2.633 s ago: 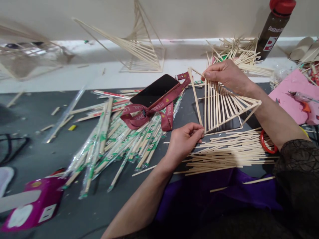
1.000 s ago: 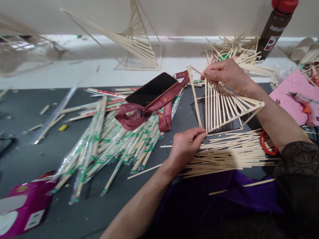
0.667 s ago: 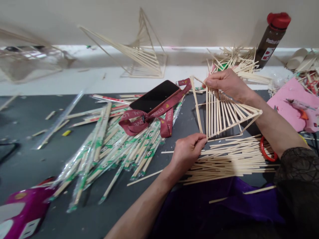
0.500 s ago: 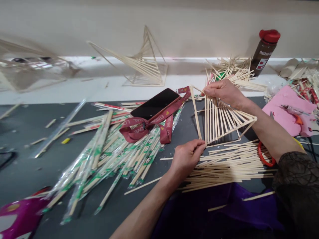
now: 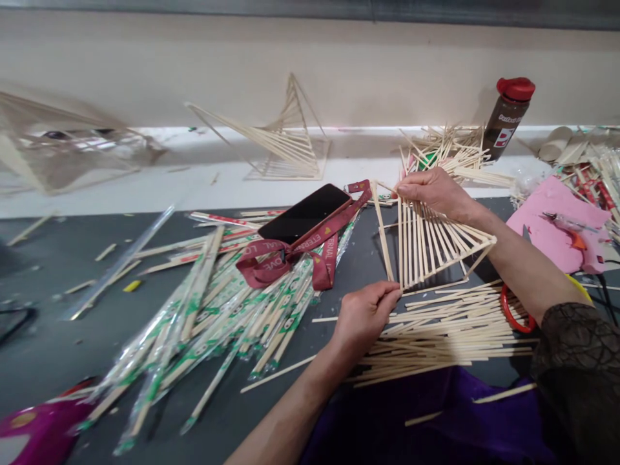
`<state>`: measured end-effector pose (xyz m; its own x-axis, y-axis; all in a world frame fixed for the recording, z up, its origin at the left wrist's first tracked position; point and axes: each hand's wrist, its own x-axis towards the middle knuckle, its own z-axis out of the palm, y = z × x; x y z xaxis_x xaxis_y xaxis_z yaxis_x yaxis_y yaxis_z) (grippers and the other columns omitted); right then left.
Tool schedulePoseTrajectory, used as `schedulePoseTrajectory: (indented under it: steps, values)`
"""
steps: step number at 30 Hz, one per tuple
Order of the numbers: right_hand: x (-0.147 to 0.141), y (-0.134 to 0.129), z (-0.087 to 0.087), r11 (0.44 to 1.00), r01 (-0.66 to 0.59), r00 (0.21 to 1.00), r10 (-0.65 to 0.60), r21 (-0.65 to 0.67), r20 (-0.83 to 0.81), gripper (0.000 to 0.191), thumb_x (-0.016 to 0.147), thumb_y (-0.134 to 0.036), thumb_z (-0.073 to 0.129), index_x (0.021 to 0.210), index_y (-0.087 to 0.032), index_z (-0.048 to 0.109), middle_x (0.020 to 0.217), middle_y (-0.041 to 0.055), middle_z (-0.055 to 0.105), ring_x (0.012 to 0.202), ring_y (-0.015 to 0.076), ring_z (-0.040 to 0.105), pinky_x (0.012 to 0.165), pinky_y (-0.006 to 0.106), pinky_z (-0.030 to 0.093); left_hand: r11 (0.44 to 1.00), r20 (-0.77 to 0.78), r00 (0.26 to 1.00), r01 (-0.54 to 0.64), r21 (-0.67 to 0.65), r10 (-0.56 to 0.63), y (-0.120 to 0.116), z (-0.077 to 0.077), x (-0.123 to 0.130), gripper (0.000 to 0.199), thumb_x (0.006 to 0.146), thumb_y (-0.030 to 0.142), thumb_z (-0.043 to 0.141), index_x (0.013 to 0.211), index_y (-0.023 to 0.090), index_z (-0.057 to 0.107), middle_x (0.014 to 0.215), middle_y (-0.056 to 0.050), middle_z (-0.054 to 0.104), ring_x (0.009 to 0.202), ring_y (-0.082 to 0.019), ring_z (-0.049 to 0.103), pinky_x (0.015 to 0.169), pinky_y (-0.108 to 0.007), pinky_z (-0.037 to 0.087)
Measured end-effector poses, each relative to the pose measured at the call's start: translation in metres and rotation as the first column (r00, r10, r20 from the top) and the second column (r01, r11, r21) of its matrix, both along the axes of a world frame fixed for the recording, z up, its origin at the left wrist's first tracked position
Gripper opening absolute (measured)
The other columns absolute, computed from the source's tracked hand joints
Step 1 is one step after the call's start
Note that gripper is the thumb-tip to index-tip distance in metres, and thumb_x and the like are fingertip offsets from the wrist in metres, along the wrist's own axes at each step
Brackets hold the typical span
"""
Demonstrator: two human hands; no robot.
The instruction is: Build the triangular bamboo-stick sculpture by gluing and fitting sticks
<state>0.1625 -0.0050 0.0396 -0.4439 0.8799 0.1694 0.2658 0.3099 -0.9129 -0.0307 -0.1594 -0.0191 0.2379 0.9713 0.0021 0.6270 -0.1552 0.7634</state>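
A frame of thin wooden chopsticks, fanned like a twisted surface, stands on the dark table in front of me. My right hand is closed in a pinch at its upper edge, on the top end of the leftmost upright chopstick. Down at the lower corner, my left hand pinches that same chopstick's bottom end. The fingertips partly hide both ends. Loose bare chopsticks lie just below the frame, beside my left hand. Red-handled scissors rest partly under my right forearm.
Wrapped chopsticks spread left of centre, with a phone and red lanyard on top. Behind stand another chopstick frame and a red-capped bottle. Pink sheet lies at right; a magenta object lies front left.
The whole view has shifted, so the scene sits slightly lower in the picture. Both hands keep their pinch at the frame, with no clear movement against it.
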Motion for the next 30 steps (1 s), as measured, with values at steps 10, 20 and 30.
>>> schedulePoseTrajectory:
  steps: [10, 20, 30]
  values:
    - [-0.0002, -0.0043, 0.0064, 0.998, 0.01, 1.0, -0.012, 0.061, 0.023, 0.026, 0.083, -0.032, 0.058, 0.064, -0.016, 0.064, 0.057, -0.0041, 0.049, 0.059, 0.0081, 0.041, 0.066, 0.026, 0.039, 1.0, -0.032, 1.0, -0.001, -0.019, 0.001, 0.0006, 0.001, 0.0022, 0.023, 0.085, 0.032, 0.053, 0.087, 0.024, 0.075, 0.059, 0.002, 0.068, 0.053, -0.013, 0.061, 0.056, -0.021, 0.047]
    - [-0.0005, -0.0025, 0.005, 0.999, 0.017, 1.0, -0.017, 0.036, 0.008, 0.022, 0.082, -0.03, 0.059, 0.065, -0.016, 0.062, 0.06, -0.0032, 0.05, 0.06, 0.0093, 0.042, 0.06, 0.025, 0.036, 0.999, -0.05, 0.999, 0.017, 0.042, -0.015, -0.0003, -0.0009, 0.0019, 0.024, 0.086, 0.031, 0.053, 0.089, 0.025, 0.075, 0.071, -0.001, 0.074, 0.068, -0.016, 0.068, 0.071, -0.024, 0.052]
    - [0.0023, -0.0011, 0.0061, 0.999, -0.018, 1.0, 0.018, 0.045, 0.005, 0.023, 0.081, -0.031, 0.058, 0.064, -0.015, 0.062, 0.06, -0.004, 0.049, 0.06, 0.0081, 0.04, 0.061, 0.026, 0.032, 0.994, -0.115, 0.992, 0.058, 0.094, -0.047, 0.0005, -0.0023, 0.0015, 0.026, 0.088, 0.03, 0.05, 0.09, 0.021, 0.074, 0.078, -0.003, 0.076, 0.069, -0.016, 0.07, 0.076, -0.023, 0.052]
